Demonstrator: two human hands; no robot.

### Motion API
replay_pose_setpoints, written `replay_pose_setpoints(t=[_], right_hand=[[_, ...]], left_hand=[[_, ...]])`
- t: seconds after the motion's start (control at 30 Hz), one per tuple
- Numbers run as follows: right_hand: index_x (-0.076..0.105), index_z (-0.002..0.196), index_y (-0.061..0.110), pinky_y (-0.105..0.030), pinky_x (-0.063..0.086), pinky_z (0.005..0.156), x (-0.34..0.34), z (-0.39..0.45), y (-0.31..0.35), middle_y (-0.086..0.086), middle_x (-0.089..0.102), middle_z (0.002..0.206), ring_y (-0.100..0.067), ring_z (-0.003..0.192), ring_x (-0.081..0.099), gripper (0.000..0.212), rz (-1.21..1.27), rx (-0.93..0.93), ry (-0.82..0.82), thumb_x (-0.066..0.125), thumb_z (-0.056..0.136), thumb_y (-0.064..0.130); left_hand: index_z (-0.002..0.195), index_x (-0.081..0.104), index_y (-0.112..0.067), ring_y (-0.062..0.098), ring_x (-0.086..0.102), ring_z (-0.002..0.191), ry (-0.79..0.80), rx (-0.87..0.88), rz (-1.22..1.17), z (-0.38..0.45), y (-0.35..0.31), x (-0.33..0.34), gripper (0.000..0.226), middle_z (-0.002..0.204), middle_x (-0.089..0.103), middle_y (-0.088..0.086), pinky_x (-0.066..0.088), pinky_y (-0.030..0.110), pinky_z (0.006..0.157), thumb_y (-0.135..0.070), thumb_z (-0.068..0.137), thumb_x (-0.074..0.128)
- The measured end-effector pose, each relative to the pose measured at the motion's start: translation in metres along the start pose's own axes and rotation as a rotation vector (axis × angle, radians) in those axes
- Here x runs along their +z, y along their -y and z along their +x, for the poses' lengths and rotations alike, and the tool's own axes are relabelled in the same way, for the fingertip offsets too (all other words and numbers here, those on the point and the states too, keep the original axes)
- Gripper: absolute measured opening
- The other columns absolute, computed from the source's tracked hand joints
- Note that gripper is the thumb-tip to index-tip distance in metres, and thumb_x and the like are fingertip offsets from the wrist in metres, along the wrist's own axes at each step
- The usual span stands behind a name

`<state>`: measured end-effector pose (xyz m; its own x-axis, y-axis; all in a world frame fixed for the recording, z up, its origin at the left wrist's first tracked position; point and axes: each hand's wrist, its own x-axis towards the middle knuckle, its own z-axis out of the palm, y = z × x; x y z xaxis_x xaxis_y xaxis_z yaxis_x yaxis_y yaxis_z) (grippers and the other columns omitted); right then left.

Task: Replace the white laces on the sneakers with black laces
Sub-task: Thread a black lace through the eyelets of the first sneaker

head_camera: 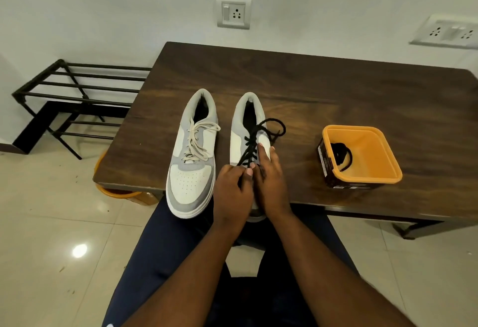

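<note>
Two grey-and-white sneakers stand side by side on the dark wooden table [310,88], toes toward me. The left sneaker [192,156] carries white laces [198,140]. The right sneaker [247,130] carries a black lace [258,137] with a loose loop near its collar. My left hand [232,192] covers that shoe's toe and pinches the black lace at the lowest eyelets. My right hand [269,181] lies on the same shoe, its fingers pressed flat beside the lace rows. The toe of the right sneaker is mostly hidden.
An orange tub [362,156] with another coiled black lace [341,154] stands on the table to the right. A black metal rack [77,93] stands left of the table on the tiled floor. My dark-trousered legs are under the front edge.
</note>
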<state>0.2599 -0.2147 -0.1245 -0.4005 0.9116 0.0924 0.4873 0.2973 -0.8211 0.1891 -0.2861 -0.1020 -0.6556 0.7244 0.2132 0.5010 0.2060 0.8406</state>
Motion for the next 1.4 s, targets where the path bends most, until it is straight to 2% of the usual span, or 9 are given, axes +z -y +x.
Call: replay_pose_setpoints(t=[0.13, 0.23, 0.3, 0.47, 0.67, 0.77, 1.07, 1.27, 1.4], right_hand=[[0.047, 0.142, 0.028, -0.03, 0.032, 0.111, -0.007, 0.007, 0.003, -0.003, 0.03, 0.156, -0.012, 0.138, 0.033, 0.045, 0.177, 0.148, 0.049, 0.044, 0.1, 0.043], [0.07, 0.092, 0.024, -0.035, 0.051, 0.084, -0.011, 0.025, 0.019, -0.003, 0.066, 0.105, -0.014, 0.095, 0.061, 0.057, 0.265, 0.24, -0.103, 0.048, 0.081, 0.075], [0.068, 0.079, 0.016, -0.032, 0.053, 0.067, -0.015, 0.04, 0.037, -0.001, 0.067, 0.078, -0.015, 0.072, 0.062, 0.05, 0.225, 0.272, -0.161, 0.061, 0.08, 0.066], [0.061, 0.065, 0.013, -0.04, 0.057, 0.067, -0.021, 0.081, 0.063, -0.001, 0.066, 0.064, -0.018, 0.059, 0.061, 0.03, 0.303, 0.384, -0.196, 0.075, 0.08, 0.035], [0.064, 0.07, 0.01, -0.04, 0.057, 0.073, -0.03, 0.113, 0.07, -0.012, 0.068, 0.076, -0.019, 0.064, 0.056, 0.016, 0.514, 0.56, -0.175, 0.069, 0.085, 0.008], [0.058, 0.066, 0.012, -0.036, 0.05, 0.062, -0.028, 0.123, 0.07, -0.007, 0.057, 0.065, -0.019, 0.062, 0.051, 0.023, 0.461, 0.531, -0.168, 0.064, 0.088, 0.008], [0.058, 0.064, 0.015, -0.042, 0.058, 0.074, -0.016, 0.135, 0.06, -0.006, 0.064, 0.075, -0.022, 0.073, 0.061, 0.024, 0.26, 0.465, -0.166, 0.068, 0.086, 0.011], [0.063, 0.078, 0.011, -0.037, 0.053, 0.072, -0.043, 0.139, 0.069, 0.0, 0.062, 0.073, -0.016, 0.07, 0.058, 0.018, -0.113, 0.178, 0.08, 0.08, 0.074, 0.017], [0.064, 0.104, 0.014, -0.025, 0.051, 0.074, -0.044, 0.135, 0.087, 0.002, 0.062, 0.09, -0.012, 0.084, 0.059, 0.038, -0.207, -0.073, 0.259, 0.075, 0.073, -0.003]], left_hand=[[0.087, 0.067, -0.01, 0.009, 0.051, 0.071, -0.002, 0.003, 0.007, -0.002, 0.005, -0.001, 0.022, 0.08, 0.058, -0.002, 0.039, 0.021, 0.062, -0.024, 0.098, 0.055], [0.089, 0.063, -0.014, 0.013, 0.053, 0.071, 0.026, 0.097, 0.047, -0.005, 0.005, -0.002, 0.03, 0.078, 0.06, -0.003, 0.04, 0.024, 0.058, -0.04, 0.095, 0.049], [0.088, 0.062, -0.013, 0.018, 0.054, 0.072, 0.066, 0.111, 0.062, -0.009, 0.005, 0.0, 0.027, 0.077, 0.062, 0.0, 0.042, 0.032, 0.059, -0.036, 0.095, 0.051], [0.085, 0.063, -0.011, 0.021, 0.054, 0.078, 0.109, 0.085, 0.1, -0.012, 0.002, 0.002, 0.031, 0.079, 0.064, 0.003, 0.039, 0.032, 0.065, -0.036, 0.097, 0.048], [0.086, 0.062, -0.011, 0.021, 0.058, 0.076, 0.134, 0.048, 0.104, -0.012, 0.001, 0.004, 0.021, 0.079, 0.065, 0.002, 0.043, 0.032, 0.065, -0.025, 0.099, 0.053], [0.087, 0.063, -0.013, 0.013, 0.058, 0.069, 0.116, -0.043, 0.037, -0.011, -0.002, -0.001, 0.023, 0.072, 0.063, -0.004, 0.046, 0.031, 0.062, -0.027, 0.099, 0.051], [0.074, 0.057, -0.011, 0.014, 0.052, 0.06, 0.094, -0.37, -0.104, -0.006, -0.013, -0.005, 0.033, 0.063, 0.052, -0.005, 0.035, 0.027, 0.057, -0.033, 0.099, 0.052], [0.099, 0.065, -0.021, 0.008, 0.06, 0.083, 0.127, -0.311, -0.187, -0.012, -0.017, -0.006, 0.02, 0.092, 0.063, -0.006, 0.048, 0.028, 0.072, -0.039, 0.092, 0.062], [0.123, 0.054, -0.021, 0.011, 0.054, 0.099, -0.005, -0.258, -0.146, -0.004, -0.021, -0.003, 0.043, 0.118, 0.043, -0.005, 0.045, 0.023, 0.086, -0.027, 0.086, 0.074]])
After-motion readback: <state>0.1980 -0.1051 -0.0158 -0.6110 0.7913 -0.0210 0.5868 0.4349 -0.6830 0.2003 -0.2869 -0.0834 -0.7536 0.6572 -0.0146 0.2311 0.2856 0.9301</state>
